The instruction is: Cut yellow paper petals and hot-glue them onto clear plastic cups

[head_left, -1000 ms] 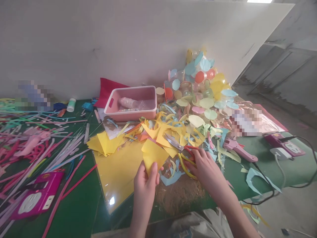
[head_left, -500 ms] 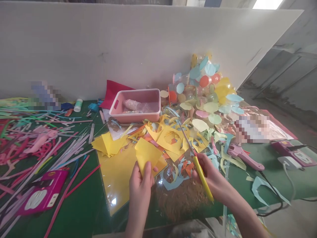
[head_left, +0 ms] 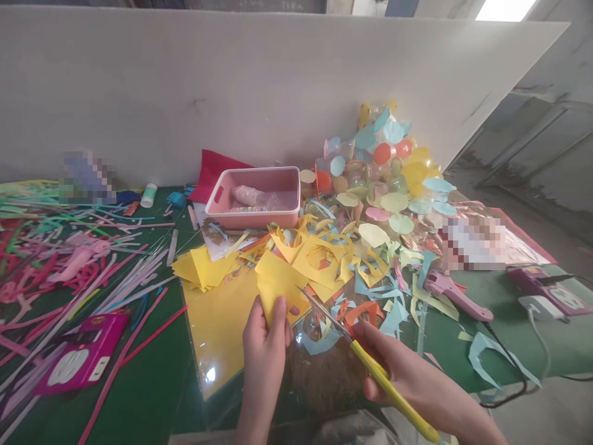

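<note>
My left hand (head_left: pixel 265 341) pinches a folded yellow paper piece (head_left: pixel 277 282) and holds it upright above a large yellow sheet (head_left: pixel 221 324). My right hand (head_left: pixel 407 380) grips yellow-handled scissors (head_left: pixel 365 361). Their metal blades point up and left, with the tips just beside the right edge of the yellow paper piece. A heap of yellow, blue and orange paper scraps (head_left: pixel 333 259) lies right behind both hands.
A pink tray (head_left: pixel 256 196) with a clear bottle stands at the back. Coloured paper discs and balls (head_left: pixel 384 173) pile up at the right. A pink glue gun (head_left: pixel 451 290), power strips (head_left: pixel 76 361) and cables lie on the green table (head_left: pixel 148 395). Coloured strips (head_left: pixel 69 259) cover the left.
My right hand has lifted the scissors off the scrap heap, drawn back toward me and swung the blades left to the yellow paper piece. My left hand has kept the paper almost still.
</note>
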Demonstrator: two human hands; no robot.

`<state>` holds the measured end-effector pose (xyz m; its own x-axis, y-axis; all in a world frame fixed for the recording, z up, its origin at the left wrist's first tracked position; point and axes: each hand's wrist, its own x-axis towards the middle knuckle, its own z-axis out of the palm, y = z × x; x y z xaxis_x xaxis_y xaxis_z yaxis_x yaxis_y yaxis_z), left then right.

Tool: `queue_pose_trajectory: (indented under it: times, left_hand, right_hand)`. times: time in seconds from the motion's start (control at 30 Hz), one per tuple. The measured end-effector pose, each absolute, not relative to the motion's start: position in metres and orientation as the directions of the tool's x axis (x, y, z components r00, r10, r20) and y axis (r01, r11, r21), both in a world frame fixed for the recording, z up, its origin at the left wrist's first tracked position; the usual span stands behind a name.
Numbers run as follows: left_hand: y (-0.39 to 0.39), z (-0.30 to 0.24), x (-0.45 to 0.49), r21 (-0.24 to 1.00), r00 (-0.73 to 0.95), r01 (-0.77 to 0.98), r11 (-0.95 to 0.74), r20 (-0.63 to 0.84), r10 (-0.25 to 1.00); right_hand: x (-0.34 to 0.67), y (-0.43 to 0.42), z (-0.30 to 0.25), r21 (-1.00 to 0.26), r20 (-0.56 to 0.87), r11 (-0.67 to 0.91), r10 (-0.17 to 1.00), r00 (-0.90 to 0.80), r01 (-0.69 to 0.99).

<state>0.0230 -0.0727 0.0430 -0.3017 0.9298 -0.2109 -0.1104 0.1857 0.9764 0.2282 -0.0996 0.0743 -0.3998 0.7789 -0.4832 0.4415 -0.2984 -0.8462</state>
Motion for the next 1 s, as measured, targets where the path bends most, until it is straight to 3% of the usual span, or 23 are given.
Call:
queue_pose_trajectory:
  times: [1.0]
  left_hand:
    - [-0.078, 0.0469, 0.0289, 0.952, -0.104, -0.137, 0.272, -0.287, 0.952]
  right_hand:
    - [0.2303, -0.0954, 0.0684, -0.912, -0.37, -0.205, 0.785, -0.497, 0.356]
